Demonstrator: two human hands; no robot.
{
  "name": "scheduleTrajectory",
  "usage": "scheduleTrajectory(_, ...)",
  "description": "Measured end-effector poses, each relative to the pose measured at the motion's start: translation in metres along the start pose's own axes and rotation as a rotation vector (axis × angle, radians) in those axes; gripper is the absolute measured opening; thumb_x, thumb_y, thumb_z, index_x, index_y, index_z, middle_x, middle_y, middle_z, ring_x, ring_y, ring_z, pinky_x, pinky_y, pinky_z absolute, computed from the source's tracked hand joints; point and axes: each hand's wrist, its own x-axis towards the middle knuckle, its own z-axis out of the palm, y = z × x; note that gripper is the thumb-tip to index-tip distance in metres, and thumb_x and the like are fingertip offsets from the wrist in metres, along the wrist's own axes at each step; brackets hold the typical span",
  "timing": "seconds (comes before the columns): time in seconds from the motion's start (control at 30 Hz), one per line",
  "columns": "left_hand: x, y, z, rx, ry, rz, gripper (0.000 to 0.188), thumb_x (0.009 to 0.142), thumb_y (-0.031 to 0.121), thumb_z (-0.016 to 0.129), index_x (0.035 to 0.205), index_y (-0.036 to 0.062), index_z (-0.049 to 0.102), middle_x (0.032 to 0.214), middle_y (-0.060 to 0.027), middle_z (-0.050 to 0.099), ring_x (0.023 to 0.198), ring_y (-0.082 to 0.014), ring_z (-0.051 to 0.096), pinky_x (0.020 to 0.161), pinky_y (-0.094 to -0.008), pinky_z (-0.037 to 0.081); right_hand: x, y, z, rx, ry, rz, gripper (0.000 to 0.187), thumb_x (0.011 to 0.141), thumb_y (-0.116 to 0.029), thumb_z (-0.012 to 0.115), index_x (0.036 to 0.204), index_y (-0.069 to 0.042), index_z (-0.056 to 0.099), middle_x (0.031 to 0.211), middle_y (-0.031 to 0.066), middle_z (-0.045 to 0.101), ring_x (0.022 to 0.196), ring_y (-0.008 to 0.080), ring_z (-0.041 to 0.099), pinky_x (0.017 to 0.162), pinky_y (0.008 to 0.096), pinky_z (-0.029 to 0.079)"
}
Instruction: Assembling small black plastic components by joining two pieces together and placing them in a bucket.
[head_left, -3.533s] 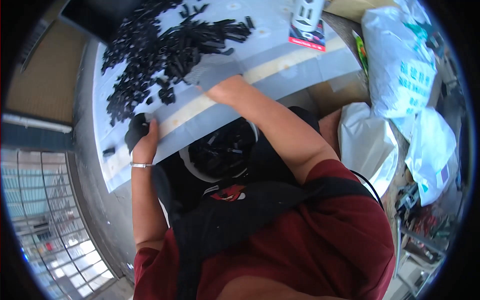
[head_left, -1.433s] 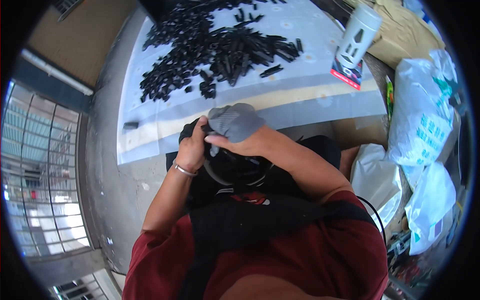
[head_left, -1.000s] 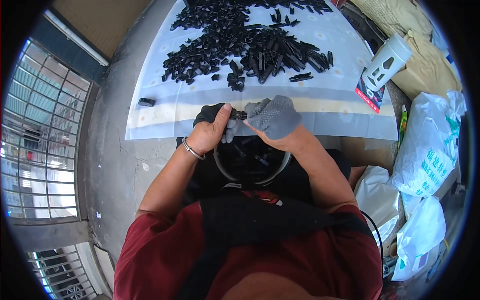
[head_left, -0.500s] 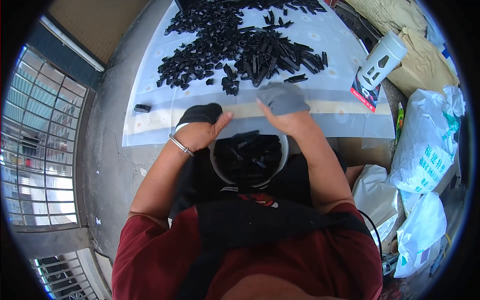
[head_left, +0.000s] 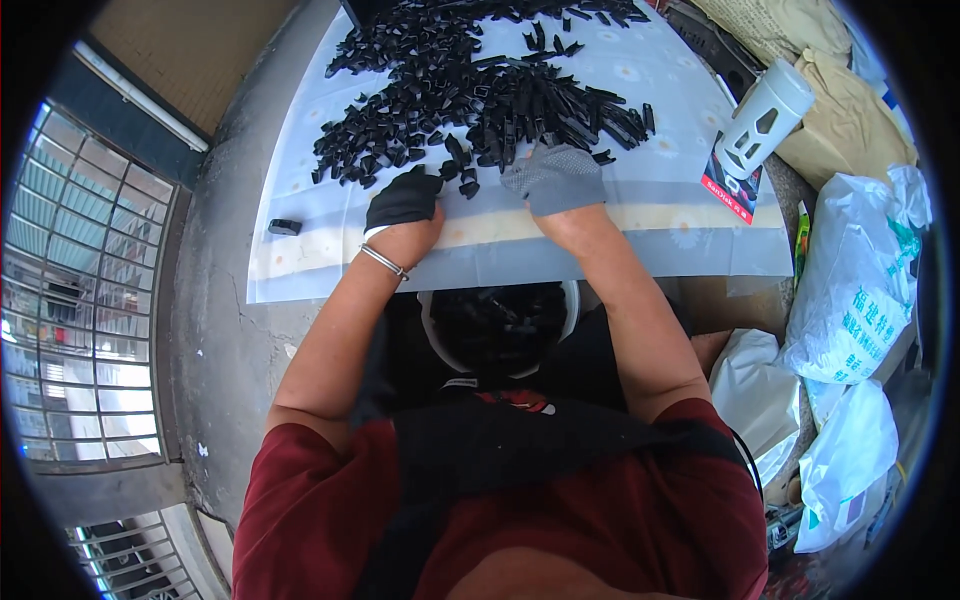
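Black parts (head_left: 520,105) spread in a heap at 12 o'clock on a pale cloth (head_left: 690,255); one lone part (head_left: 285,227) lies at 10 o'clock, well apart. The cloth's near edge crosses mid-view, overhanging the far side of a tub (head_left: 572,308) of dark parts just below centre. A band of cloth runs between heap and edge, and a gap parts the hands. At 2 o'clock a white cup (head_left: 770,115) and a card (head_left: 730,190) stand by the right edge, with a white sack (head_left: 850,280) beyond it at 3; grey floor (head_left: 215,300) lies at 9. The left hand (head_left: 405,210), at 11 o'clock in a black half-glove, is beside the heap's near fringe, fingers curled; whether they pinch anything cannot be made out. The right hand (head_left: 560,190), at 1 o'clock in a grey one, has its fingertips down among the long parts; their grip is hidden. Half a second ago both hands were nearer the edge, off the heap; a second ago they met above the tub around a black part.
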Motion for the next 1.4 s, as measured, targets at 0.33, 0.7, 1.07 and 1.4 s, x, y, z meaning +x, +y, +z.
scheduleTrajectory(0.33,-0.010,-0.008,-0.024,-0.044,-0.182,-0.189,0.018,0.070,0.018,0.058,0.084,0.0072,0.062,0.085,-0.0145,0.060,0.082,-0.0294,0.058,0.073,-0.0373,0.046,-0.015,-0.016,-0.016,-0.008,-0.179,0.104,0.020,0.069,-0.010,0.053,0.083,-0.014,0.066,0.083,0.0076,0.061,0.079,0.0255,0.056,0.070,0.0382,0.044)
scheduleTrajectory(0.7,0.036,0.081,0.023,0.008,-0.165,-0.083,0.022,0.067,0.024,0.059,0.078,0.0056,0.061,0.076,-0.0164,0.058,0.075,-0.0336,0.057,0.068,-0.0413,0.045,-0.074,0.078,-0.041,0.293,-0.035,0.227,0.023,0.077,-0.013,0.047,0.093,-0.011,0.064,0.087,0.0110,0.061,0.081,0.0291,0.057,0.074,0.0404,0.044)
scheduleTrajectory(1.07,0.041,0.172,0.023,-0.474,-0.204,-0.360,0.016,0.072,0.010,0.059,0.086,0.0016,0.057,0.069,-0.0054,0.061,0.059,-0.0146,0.057,0.057,-0.0261,0.045,-0.119,0.091,-0.066,0.504,-0.020,0.057,0.020,0.077,-0.019,0.052,0.092,-0.007,0.055,0.087,0.0131,0.059,0.081,0.0320,0.057,0.071,0.0427,0.044)
scheduleTrajectory(1.4,0.028,0.213,0.046,-2.026,-0.255,-0.699,0.028,0.082,0.004,0.051,0.109,-0.0026,0.047,0.105,-0.0136,0.056,0.097,-0.0245,0.054,0.089,-0.0380,0.043,-0.129,0.098,-0.065,0.702,0.325,0.243,0.023,0.077,-0.028,0.057,0.087,-0.007,0.058,0.086,0.0132,0.060,0.081,0.0333,0.057,0.071,0.0437,0.044)
